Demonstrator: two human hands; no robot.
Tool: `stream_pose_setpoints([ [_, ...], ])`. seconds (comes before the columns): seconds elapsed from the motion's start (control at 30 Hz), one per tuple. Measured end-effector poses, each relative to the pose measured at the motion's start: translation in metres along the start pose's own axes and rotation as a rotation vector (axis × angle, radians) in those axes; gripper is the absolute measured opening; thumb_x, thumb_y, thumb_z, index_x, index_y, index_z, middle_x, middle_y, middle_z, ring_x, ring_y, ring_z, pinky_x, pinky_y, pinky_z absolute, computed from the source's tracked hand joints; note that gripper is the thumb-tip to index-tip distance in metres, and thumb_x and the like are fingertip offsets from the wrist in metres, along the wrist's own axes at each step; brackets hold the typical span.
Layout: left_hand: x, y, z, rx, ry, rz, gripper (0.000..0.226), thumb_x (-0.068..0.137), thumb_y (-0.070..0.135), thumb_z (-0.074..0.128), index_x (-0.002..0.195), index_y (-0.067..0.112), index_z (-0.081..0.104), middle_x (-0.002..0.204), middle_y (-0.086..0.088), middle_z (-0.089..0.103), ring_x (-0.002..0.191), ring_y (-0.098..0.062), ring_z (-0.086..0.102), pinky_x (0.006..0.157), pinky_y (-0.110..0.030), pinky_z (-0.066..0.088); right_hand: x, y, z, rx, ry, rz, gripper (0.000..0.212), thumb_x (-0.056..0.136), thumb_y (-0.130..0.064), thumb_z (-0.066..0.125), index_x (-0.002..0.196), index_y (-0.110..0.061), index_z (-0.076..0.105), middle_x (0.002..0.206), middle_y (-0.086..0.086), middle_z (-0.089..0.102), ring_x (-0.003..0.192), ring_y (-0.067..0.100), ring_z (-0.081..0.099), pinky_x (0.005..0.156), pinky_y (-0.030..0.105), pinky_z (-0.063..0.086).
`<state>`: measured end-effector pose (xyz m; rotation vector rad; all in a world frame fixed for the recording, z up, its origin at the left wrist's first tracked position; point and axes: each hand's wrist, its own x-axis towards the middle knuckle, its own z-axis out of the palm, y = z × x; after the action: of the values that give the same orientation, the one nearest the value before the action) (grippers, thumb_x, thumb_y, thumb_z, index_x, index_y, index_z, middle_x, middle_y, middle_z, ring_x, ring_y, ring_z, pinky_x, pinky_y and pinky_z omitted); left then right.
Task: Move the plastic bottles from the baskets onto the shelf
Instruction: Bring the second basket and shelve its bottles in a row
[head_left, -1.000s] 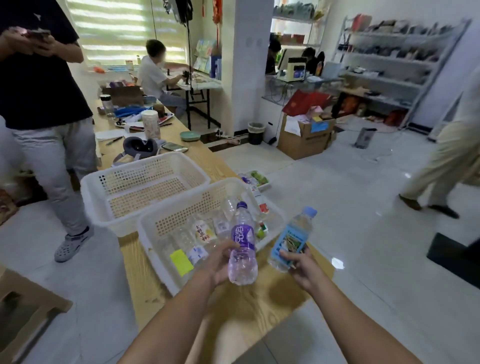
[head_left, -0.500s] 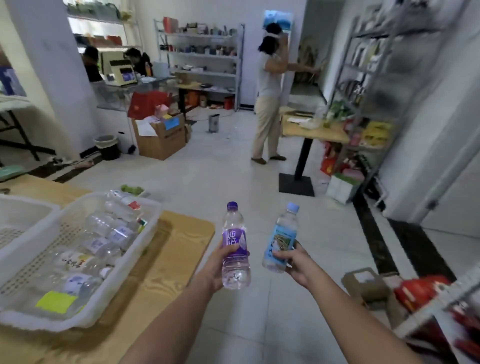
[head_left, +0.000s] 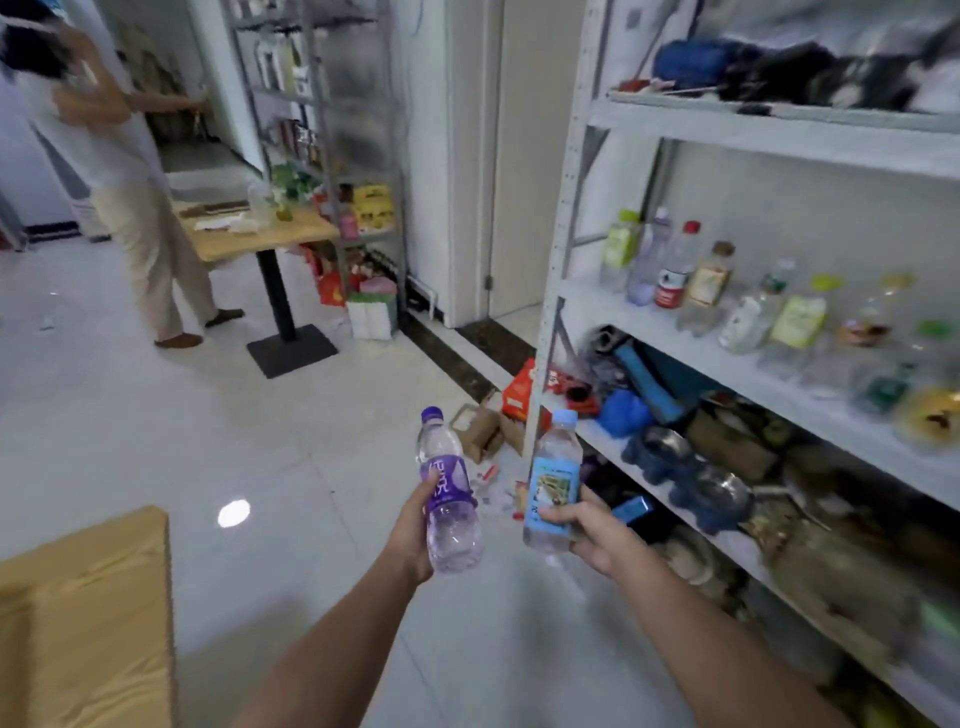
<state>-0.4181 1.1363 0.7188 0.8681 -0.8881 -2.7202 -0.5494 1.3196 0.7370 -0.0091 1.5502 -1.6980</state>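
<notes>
My left hand (head_left: 413, 525) grips a clear bottle with a purple label and purple cap (head_left: 447, 488), held upright over the floor. My right hand (head_left: 592, 535) grips a clear bottle with a light-blue label and blue cap (head_left: 553, 483), just right of the first. A white metal shelf (head_left: 644, 319) stands to the right; its middle level carries several bottles (head_left: 675, 270) in a row. Both held bottles are left of and below that level. The baskets are out of view.
A wooden table corner (head_left: 88, 597) sits at lower left. Boxes and clutter (head_left: 488, 426) lie on the floor by the shelf's front post. A person (head_left: 130, 197) stands by a small pedestal table (head_left: 260, 234) at the back left. Lower shelf levels are crowded with tools.
The view has swung right, away from the table and baskets, toward the white shelf. Both hands still carry the same two bottles, now close to the shelf's front post.
</notes>
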Motion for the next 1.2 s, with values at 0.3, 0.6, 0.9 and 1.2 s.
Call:
stream_pose_setpoints([
  [0.3, 0.005, -0.128, 0.157, 0.333, -0.333, -0.243, 0.051, 0.08, 0.028, 0.067, 0.123, 0.004, 0.055, 0.093, -0.017, 0.064, 0.069, -0.026, 0.066, 0.063, -0.035, 0.056, -0.13, 0.011, -0.163, 0.234, 0.334, -0.167, 0.051, 0.07, 0.017, 0.066, 0.114, -0.006, 0.055, 0.1, 0.012, 0.069, 0.088, 0.028, 0.067, 0.065, 0.037, 0.058],
  [0.6, -0.031, -0.333, 0.318, 0.489, -0.637, -0.441, 0.068, 0.063, 0.035, 0.086, 0.116, 0.003, 0.057, 0.084, -0.015, 0.064, 0.065, -0.025, 0.065, 0.06, -0.035, 0.057, -0.297, 0.038, -0.35, 0.33, 0.664, -0.229, 0.052, 0.07, 0.018, 0.068, 0.116, -0.005, 0.057, 0.1, 0.012, 0.069, 0.087, 0.027, 0.067, 0.058, 0.033, 0.057],
  [0.9, -0.08, -0.487, 0.424, 0.562, -0.682, -0.592, 0.046, 0.07, 0.022, 0.081, 0.105, 0.002, 0.059, 0.082, -0.016, 0.062, 0.064, -0.026, 0.063, 0.06, -0.033, 0.055, -0.405, 0.083, -0.492, 0.427, 0.87, -0.329, 0.109, 0.017, -0.012, 0.097, 0.119, -0.007, 0.058, 0.112, 0.016, 0.068, 0.104, 0.036, 0.065, 0.088, 0.051, 0.052],
  [1.2, -0.084, -0.559, 0.526, 0.77, -0.811, -0.35, 0.048, 0.074, 0.002, 0.077, 0.118, 0.004, 0.059, 0.1, -0.015, 0.071, 0.076, -0.023, 0.068, 0.06, -0.03, 0.055, -0.433, 0.067, -0.554, 0.459, 0.963, -0.365, 0.041, 0.072, 0.021, 0.064, 0.105, -0.004, 0.057, 0.099, 0.015, 0.066, 0.085, 0.028, 0.064, 0.054, 0.033, 0.056],
])
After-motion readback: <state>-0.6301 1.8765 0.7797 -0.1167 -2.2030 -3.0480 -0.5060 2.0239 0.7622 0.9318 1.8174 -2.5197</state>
